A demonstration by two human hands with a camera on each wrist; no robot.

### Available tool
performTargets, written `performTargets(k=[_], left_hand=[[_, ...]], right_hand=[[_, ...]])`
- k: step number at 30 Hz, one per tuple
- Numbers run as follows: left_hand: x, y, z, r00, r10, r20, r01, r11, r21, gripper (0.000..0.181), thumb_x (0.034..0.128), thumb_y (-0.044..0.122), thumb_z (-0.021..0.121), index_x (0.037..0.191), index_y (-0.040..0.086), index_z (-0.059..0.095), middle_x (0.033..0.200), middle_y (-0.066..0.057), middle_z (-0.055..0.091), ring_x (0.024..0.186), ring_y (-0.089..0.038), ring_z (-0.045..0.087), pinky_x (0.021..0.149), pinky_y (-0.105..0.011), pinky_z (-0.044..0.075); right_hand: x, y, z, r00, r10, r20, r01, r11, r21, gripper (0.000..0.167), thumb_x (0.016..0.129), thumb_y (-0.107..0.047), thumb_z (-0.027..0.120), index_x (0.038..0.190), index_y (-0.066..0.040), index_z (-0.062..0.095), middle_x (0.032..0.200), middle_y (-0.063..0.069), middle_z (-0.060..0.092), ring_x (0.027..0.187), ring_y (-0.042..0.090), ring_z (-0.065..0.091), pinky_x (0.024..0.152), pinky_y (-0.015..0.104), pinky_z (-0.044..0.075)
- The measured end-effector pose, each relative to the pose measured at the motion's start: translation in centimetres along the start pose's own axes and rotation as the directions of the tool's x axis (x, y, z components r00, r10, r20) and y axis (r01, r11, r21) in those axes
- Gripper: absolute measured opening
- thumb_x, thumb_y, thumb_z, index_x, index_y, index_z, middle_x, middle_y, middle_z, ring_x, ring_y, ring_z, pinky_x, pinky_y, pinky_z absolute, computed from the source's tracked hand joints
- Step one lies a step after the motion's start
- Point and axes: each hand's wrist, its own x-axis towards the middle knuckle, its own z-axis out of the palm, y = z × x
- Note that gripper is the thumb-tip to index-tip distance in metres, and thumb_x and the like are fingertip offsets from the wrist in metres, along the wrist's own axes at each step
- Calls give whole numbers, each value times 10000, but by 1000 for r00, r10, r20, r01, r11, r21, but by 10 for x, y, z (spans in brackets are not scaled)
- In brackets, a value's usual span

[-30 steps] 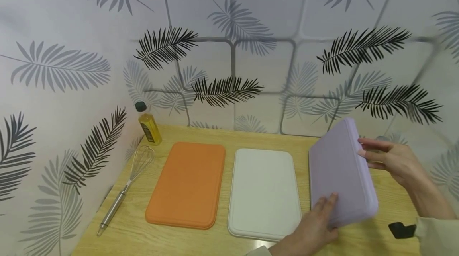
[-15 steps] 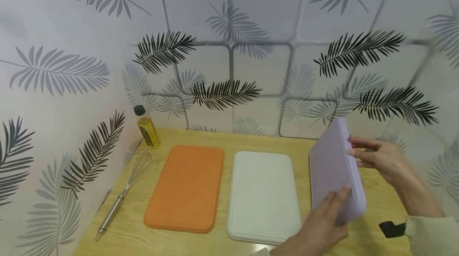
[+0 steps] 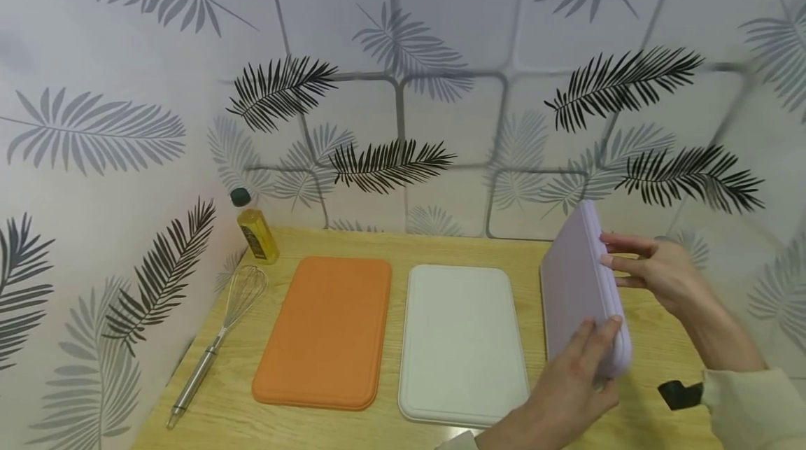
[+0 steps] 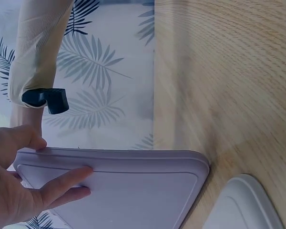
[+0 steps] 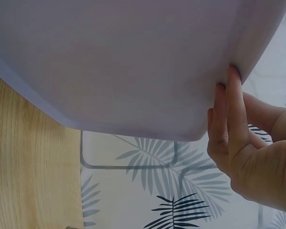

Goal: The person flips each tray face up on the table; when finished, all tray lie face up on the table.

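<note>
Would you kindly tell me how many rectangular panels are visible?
3: the orange panel at left on the table, the white panel beside it, and the purple panel, held tilted, furthest right. Others could be hidden.

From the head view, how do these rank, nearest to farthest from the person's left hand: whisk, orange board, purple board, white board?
1. Purple board: in the grip of the left hand.
2. White board: flat, left of the purple one.
3. Orange board: left of the white one.
4. Whisk: farthest left of the four.
</note>
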Motion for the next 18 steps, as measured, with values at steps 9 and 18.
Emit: performTargets(k=[9,18], left_hand=[[4,3,-9,999,9,-38,-8,1000,20,724,847,184,701,1467,121,332,1371,-183,508,1126,-176,584,811,-164,505],[6,5,-16,997,-32,-68,32,999,-1,632,864,181,678,1430,133,400,1386,-155,509,1082,-140,598,785,-119,482]], right_hand=[[3,-4,7,1000,-2,-14,2,1000,9,624,870,-209,728,1360,81,472,999,-253,640,879,-4,649,732,318,575],[6,-7,15,1000,-12,0,12,1000,-22,703,882,-225,716,1401,120,388,999,-264,611,886,-18,631,738,318,577]])
